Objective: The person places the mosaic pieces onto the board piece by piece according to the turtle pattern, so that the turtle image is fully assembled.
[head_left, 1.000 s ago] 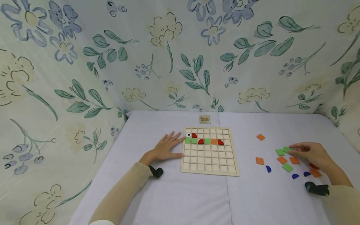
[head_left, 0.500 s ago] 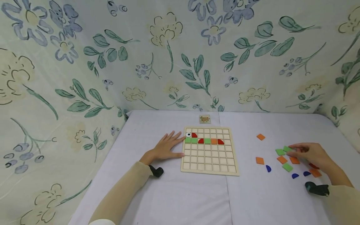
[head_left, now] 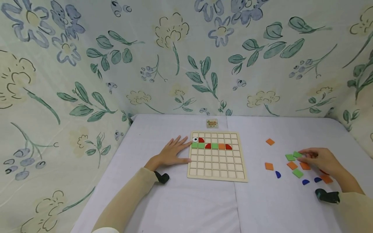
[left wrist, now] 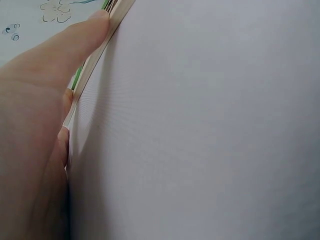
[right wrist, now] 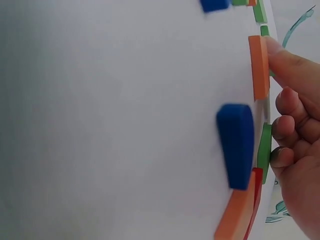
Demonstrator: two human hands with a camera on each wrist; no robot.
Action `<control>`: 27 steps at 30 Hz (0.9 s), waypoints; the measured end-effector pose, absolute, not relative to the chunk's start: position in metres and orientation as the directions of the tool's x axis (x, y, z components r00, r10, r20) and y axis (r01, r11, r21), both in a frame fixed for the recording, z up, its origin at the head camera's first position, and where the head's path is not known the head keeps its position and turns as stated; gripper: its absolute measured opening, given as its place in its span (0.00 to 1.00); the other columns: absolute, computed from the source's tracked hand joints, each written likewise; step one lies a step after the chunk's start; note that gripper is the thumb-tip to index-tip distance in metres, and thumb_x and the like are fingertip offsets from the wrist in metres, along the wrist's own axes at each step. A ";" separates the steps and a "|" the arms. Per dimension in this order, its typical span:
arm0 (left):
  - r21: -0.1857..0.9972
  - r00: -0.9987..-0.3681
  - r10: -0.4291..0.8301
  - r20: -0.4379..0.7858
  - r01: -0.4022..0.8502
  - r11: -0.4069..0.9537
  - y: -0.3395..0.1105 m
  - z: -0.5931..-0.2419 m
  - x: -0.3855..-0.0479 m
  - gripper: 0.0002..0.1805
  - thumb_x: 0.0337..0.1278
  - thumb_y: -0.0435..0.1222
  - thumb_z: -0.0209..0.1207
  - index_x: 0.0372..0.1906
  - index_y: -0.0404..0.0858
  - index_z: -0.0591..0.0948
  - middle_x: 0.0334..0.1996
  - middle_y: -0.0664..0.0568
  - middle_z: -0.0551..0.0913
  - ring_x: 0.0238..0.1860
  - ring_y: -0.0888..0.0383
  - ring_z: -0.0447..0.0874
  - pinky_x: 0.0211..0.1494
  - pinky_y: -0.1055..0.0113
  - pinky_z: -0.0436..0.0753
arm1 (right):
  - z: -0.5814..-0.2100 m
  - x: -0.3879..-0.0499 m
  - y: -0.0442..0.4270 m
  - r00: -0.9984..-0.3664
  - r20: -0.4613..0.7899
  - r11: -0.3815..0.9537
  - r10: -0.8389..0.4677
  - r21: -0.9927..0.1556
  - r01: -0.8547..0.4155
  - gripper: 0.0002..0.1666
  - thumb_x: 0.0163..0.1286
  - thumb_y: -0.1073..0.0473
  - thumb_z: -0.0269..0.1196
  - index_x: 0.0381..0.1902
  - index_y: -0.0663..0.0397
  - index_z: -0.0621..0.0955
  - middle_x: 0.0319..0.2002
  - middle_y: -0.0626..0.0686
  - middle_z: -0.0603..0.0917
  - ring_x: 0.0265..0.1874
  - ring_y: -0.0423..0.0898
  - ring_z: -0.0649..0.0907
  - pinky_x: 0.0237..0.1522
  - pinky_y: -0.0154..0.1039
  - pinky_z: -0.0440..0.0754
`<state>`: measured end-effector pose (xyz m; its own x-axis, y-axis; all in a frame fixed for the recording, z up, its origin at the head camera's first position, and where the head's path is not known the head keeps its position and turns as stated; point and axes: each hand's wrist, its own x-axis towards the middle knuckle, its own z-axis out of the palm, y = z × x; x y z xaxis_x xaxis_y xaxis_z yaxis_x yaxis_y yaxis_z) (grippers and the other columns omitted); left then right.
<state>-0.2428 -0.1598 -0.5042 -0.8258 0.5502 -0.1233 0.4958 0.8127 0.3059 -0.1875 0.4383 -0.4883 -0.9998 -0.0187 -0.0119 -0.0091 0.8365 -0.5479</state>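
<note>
The left hand (head_left: 172,153) lies spread at the left side of a wooden grid board (head_left: 217,180), with thumb and fingertips touching its edge. In the left wrist view, the left thumb (left wrist: 65,52) reaches the board's edge (left wrist: 92,60). Over loose tiles, the right hand (head_left: 323,160) has its index finger and thumb bent near a green tile (head_left: 297,154); whether they pinch it is unclear. The right wrist view has the right hand (right wrist: 302,130) beside an orange tile (right wrist: 259,67), its other fingers curled above a green tile (right wrist: 265,152).
Green, red and orange pieces and a round eye piece (head_left: 195,139) sit in the board's upper rows. A small pattern card (head_left: 212,123) lies behind it. Orange tiles (head_left: 269,166) and blue half-rounds (head_left: 278,174) are scattered right of the board. Floral cloth (head_left: 180,64) hangs behind.
The right fingertips have shifted very slightly left and down beside the green tile, showing more of an orange tile's edge less clearly. The left hand and board stay where they were.
</note>
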 end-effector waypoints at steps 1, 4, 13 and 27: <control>0.305 -0.826 0.550 -0.124 0.495 0.814 -0.160 -0.504 -0.243 0.50 0.55 0.74 0.49 0.80 0.61 0.51 0.80 0.59 0.40 0.79 0.51 0.28 0.77 0.50 0.32 | -0.488 -0.188 0.438 -1.000 -0.010 0.837 -0.027 -0.547 -0.017 0.30 0.64 0.52 0.72 0.52 0.74 0.80 0.29 0.51 0.72 0.29 0.43 0.69 0.22 0.34 0.65; 0.295 -0.827 0.549 -0.125 0.497 0.816 -0.160 -0.505 -0.244 0.50 0.55 0.74 0.49 0.80 0.61 0.50 0.80 0.59 0.40 0.79 0.51 0.28 0.77 0.50 0.32 | -0.486 -0.188 0.436 -0.999 -0.001 0.836 -0.043 -0.548 -0.036 0.29 0.64 0.54 0.71 0.52 0.74 0.80 0.29 0.51 0.72 0.28 0.42 0.68 0.22 0.35 0.65; 0.293 -0.827 0.549 -0.121 0.499 0.816 -0.160 -0.505 -0.244 0.50 0.55 0.75 0.48 0.80 0.61 0.50 0.80 0.60 0.40 0.79 0.52 0.28 0.77 0.50 0.32 | -0.481 -0.188 0.431 -0.998 0.034 0.834 -0.045 -0.548 -0.057 0.28 0.65 0.53 0.71 0.52 0.71 0.81 0.29 0.51 0.71 0.29 0.43 0.68 0.23 0.35 0.65; 0.303 -0.826 0.551 -0.120 0.498 0.813 -0.160 -0.504 -0.242 0.50 0.56 0.74 0.49 0.80 0.62 0.50 0.80 0.60 0.39 0.79 0.52 0.28 0.77 0.51 0.31 | -0.460 -0.191 0.392 -0.976 0.157 0.778 -0.152 -0.589 -0.216 0.18 0.64 0.62 0.71 0.49 0.68 0.83 0.29 0.52 0.70 0.28 0.42 0.69 0.20 0.34 0.66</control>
<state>-0.2421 -0.1602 -0.5040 -0.8259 0.5508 -0.1202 0.4978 0.8126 0.3032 -0.1906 0.3924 -0.4603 -0.9759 -0.1520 0.1568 -0.2160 0.7784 -0.5895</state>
